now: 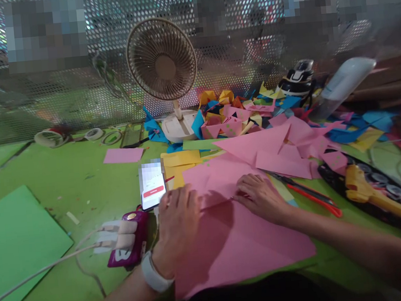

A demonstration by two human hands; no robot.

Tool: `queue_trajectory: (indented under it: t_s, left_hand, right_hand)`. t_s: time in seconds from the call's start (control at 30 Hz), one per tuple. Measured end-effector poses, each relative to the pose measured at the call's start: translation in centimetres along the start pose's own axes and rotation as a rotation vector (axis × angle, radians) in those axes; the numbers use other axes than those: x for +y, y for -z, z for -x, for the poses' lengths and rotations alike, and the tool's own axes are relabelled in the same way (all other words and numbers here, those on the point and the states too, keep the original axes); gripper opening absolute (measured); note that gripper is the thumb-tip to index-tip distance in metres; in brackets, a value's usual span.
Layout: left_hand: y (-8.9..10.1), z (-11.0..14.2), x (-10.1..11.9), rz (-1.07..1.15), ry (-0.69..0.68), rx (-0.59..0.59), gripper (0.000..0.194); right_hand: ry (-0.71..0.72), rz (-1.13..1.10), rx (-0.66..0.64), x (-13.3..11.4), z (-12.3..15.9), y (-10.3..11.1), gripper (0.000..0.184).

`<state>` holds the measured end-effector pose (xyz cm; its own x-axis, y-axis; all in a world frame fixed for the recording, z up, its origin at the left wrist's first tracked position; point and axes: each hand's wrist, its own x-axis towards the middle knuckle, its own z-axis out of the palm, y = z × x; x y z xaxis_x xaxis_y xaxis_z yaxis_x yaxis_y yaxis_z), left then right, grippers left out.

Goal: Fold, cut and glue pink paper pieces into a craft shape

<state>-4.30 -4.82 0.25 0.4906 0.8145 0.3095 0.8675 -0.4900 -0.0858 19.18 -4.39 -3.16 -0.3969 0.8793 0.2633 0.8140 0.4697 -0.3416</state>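
Note:
A large sheet of pink paper (265, 248) lies in front of me, with a raised or folded edge running across between my hands. My left hand (180, 222), a white band on its wrist, is over the sheet's left side. Its fingers are stretched forward and a little blurred. At the right end of that edge, my right hand (259, 197) has its fingers curled and pressed together on the paper. More pink paper pieces (256, 141) lie just beyond. A red utility knife (313, 199) rests to the right of my right hand.
Left of my left hand are a lit phone (152, 187) and a purple power block (132, 233) with plugged-in cables. A green sheet (22, 245) lies farther left. Behind stand a fan (165, 69) and colourful paper scraps. A yellow glue gun (383, 195) sits right, near a bottle (348, 79).

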Motion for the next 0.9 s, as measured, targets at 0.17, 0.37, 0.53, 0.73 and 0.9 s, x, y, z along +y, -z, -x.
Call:
queue_trajectory:
  t_s: [0.17, 0.37, 0.53, 0.73, 0.9]
  left_hand:
    - [-1.5, 0.9, 2.6, 0.212, -0.355, -0.114, 0.044]
    - [-1.6, 1.3, 3.3, 0.321, -0.324, -0.140, 0.081]
    - [-1.5, 1.2, 3.4, 0.428, -0.273, -0.260, 0.089]
    - [-2.0, 1.4, 3.4, 0.471, -0.242, -0.288, 0.090]
    - [-2.0, 1.5, 3.5, 0.474, -0.239, -0.296, 0.089]
  right_hand:
    - [0.026, 0.016, 0.014, -0.3, 0.0, 0.1, 0.014]
    - [0.008, 0.052, 0.020, -0.4, 0.0, 0.1, 0.015]
    - [0.011, 0.009, -0.008, -0.1, 0.1, -0.3, 0.015]
    - [0.005, -0.019, -0.019, 0.1, 0.1, -0.5, 0.020]
    - [0.003, -0.036, -0.026, 0.1, 0.0, -0.2, 0.022]
